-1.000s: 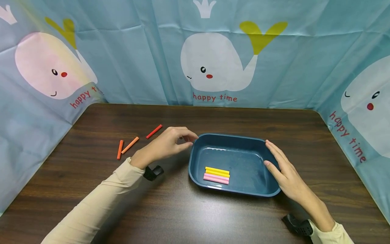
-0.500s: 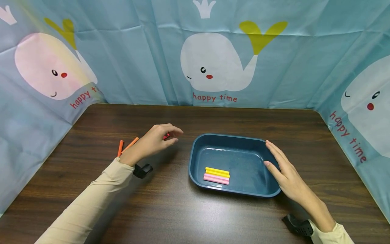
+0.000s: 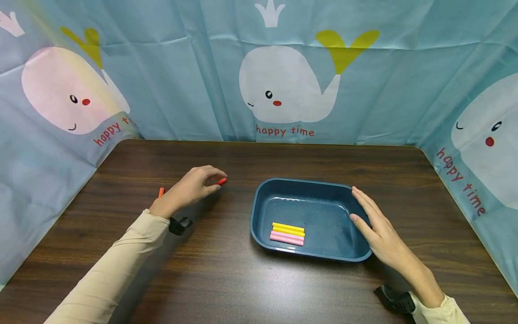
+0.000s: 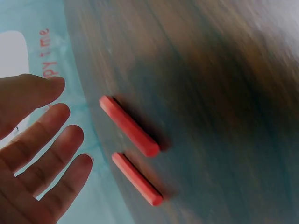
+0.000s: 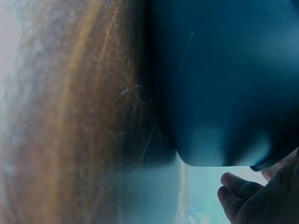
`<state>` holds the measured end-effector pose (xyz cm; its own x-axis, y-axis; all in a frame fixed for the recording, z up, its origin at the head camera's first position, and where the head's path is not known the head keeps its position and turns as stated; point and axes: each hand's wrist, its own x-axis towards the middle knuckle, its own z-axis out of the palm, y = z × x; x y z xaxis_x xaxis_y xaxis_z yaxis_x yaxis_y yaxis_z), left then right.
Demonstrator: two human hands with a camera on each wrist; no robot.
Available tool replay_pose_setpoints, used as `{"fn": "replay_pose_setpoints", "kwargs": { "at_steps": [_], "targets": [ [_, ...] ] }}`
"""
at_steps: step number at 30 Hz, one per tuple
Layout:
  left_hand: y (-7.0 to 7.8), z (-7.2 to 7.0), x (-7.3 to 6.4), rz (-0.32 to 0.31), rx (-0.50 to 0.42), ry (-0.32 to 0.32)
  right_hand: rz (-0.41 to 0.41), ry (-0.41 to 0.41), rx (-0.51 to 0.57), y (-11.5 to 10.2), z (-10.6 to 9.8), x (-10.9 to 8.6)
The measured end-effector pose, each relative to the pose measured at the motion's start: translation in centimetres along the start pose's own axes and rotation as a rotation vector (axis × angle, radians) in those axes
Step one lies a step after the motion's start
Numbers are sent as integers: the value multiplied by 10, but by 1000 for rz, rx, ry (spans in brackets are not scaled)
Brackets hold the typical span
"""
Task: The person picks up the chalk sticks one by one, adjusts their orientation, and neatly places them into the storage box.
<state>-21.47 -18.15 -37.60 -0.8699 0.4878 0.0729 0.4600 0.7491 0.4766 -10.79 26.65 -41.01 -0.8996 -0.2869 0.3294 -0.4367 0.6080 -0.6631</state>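
My left hand (image 3: pixel 188 188) hovers over the left part of the table, thumb and fingers parted. Two short red faceted sticks (image 4: pixel 129 126) lie side by side on the wood in the left wrist view, apart from the fingertips. From the head, just the end of one red stick (image 3: pixel 221 181) shows between thumb and forefinger. My right hand (image 3: pixel 382 236) rests on the right end of a dark blue plastic tray (image 3: pixel 323 211), fingers straight along the outside and thumb over the rim. Inside the tray, yellow sticks (image 3: pixel 288 228) lie against pink sticks (image 3: pixel 286 238).
An orange stick (image 3: pixel 161 192) pokes out behind the left wrist, which hides the table there. Dark wood-grain tabletop (image 3: pixel 226 279) surrounds the tray. A blue curtain with whale prints (image 3: pixel 194 90) hangs along the back and both sides.
My left hand has drawn back leftward from the tray's left rim to above the red sticks, now covering one orange stick. The right hand and tray have stayed in place.
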Motion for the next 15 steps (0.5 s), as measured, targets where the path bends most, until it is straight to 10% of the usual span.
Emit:
{"fn": "replay_pose_setpoints", "kwargs": {
  "at_steps": [15],
  "targets": [
    [-17,-2,-1,-109,8,-65,13,-9,4,-1,0,0]
  ]
}}
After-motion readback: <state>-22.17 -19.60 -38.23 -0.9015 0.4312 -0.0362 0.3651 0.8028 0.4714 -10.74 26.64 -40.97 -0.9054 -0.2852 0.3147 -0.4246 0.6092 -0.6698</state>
